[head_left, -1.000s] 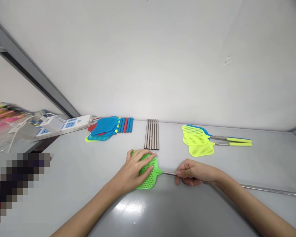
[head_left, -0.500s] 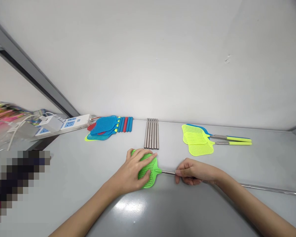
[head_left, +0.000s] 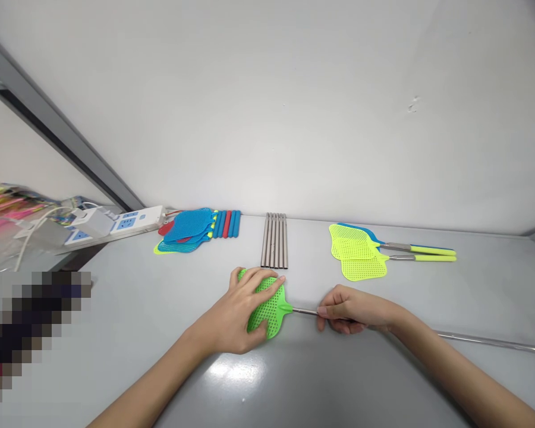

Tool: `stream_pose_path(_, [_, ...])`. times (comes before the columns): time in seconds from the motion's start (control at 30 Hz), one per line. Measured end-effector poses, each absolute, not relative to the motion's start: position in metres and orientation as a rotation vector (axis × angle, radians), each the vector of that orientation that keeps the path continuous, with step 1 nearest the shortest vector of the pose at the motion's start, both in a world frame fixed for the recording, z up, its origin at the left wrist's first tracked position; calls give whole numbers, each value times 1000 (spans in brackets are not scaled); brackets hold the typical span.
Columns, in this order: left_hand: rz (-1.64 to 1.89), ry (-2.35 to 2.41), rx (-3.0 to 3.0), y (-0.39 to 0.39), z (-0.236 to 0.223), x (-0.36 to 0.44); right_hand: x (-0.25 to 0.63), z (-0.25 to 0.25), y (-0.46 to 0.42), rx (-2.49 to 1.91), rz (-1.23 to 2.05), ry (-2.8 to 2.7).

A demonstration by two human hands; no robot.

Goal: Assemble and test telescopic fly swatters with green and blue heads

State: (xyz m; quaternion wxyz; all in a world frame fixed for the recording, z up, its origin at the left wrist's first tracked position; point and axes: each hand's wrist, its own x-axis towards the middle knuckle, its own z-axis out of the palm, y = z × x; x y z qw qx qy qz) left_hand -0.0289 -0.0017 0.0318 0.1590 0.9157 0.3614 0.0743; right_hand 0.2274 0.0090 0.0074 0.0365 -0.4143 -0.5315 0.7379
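Observation:
A green fly swatter head (head_left: 274,309) lies in front of me with its metal rod (head_left: 304,311) pointing right. My left hand (head_left: 241,309) covers the head's left part; the fingers spread over the mesh and the thumb is at its lower edge, gripping it. Between thumb and fingers, my right hand (head_left: 343,310) pinches the rod. A long shiny rod (head_left: 494,342) shows beyond my right forearm, roughly in line with it; whether they join is hidden. Above my left hand lie several metal tubes (head_left: 274,241) side by side.
Blue, red and yellow swatter heads (head_left: 189,226) are stacked at the back left, beside several blue and red handle grips (head_left: 228,224). Yellow and blue swatters with handles (head_left: 365,255) lie at the right. A power strip (head_left: 134,223) with plugs and cables stands far left, before the wall.
My left thumb has shifted down toward the lower edge of the green swatter head, whose tilt changed slightly. My right hand stays on the rod.

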Motion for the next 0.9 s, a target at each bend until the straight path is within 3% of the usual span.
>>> stream_pose_path(0.9, [110,968,2593,-8,32,-29,229,11,11,-1263,2257,-1711])
